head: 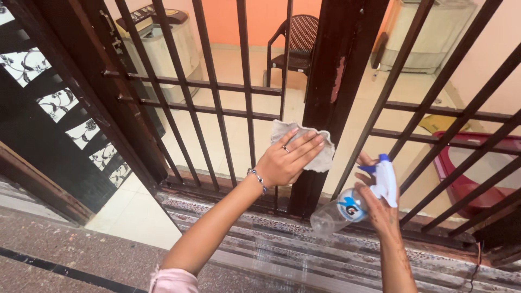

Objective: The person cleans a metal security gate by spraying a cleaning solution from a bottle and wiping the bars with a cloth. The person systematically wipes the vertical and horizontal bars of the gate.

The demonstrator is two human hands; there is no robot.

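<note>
A dark metal gate (217,92) of thin bars fills most of the view, running from the far left to the far right. A broad dark post (331,81) stands in it just right of centre, with a patch of worn paint partway up. Behind the bars lies a pale tiled floor (239,135). At the far left on it stands a cream washing machine (163,49), and in the far middle a dark plastic chair (293,43) sits against an orange wall. At the right, behind the bars, is a red plastic tub (461,173). At the foot of the gate, on the near side, runs a speckled stone threshold (304,244) with several ridges.

The left hand (285,160) reaches in from the near left, a bangle on the wrist and a ring on one finger. It lies flat, fingers stretched and close together, pressing a grey cloth (320,152) against the left edge of the post at mid height; the cloth shows above and to the right of the fingers.

The right hand (380,209) comes up from the near right, just right of the post and apart from it. Its fingers are closed round the neck of a clear spray bottle (339,211) with a white and blue trigger head (385,179). The bottle is tilted, its base pointing down and to the left, near the foot of the post.
</note>
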